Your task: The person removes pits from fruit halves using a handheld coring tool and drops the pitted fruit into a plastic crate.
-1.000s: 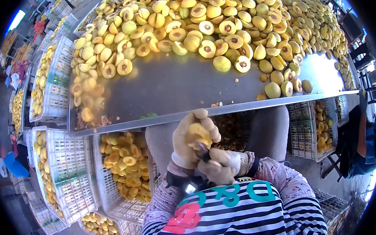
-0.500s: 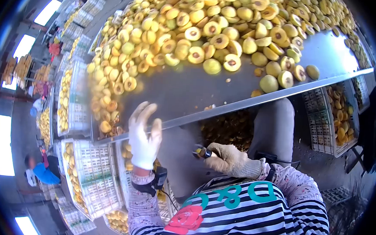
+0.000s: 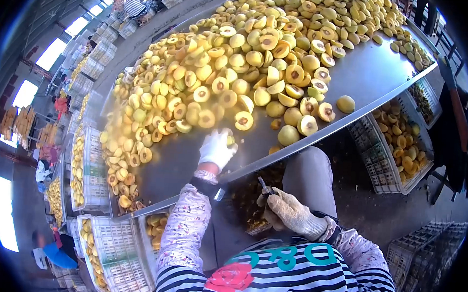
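My left hand [image 3: 217, 149], in a white glove, reaches over the near edge of the metal table [image 3: 276, 143]. Its fingers curl around a yellow peach piece [image 3: 230, 140], partly hidden by the glove. Just beyond lies a large heap of halved yellow peaches [image 3: 199, 94], many cut side up with brown pits showing. My right hand [image 3: 288, 209], in a beige knit glove, stays near my lap. It is closed on a small pitting tool [image 3: 264, 188] with a dark handle and a metal tip pointing up and away; the exact tip shape is unclear.
The table's raised metal rim [image 3: 319, 128] runs across in front of me. Below it stand white plastic crates of peaches, one on the right [image 3: 393, 144] and others on the left [image 3: 119, 256]. Farther left, a person in blue [image 3: 59, 254] is near more stacked crates.
My left hand has moved from the table's rim, where it was open, forward and right to the heap's edge, closing on a peach piece. The view has shifted; my right hand still holds the tool.
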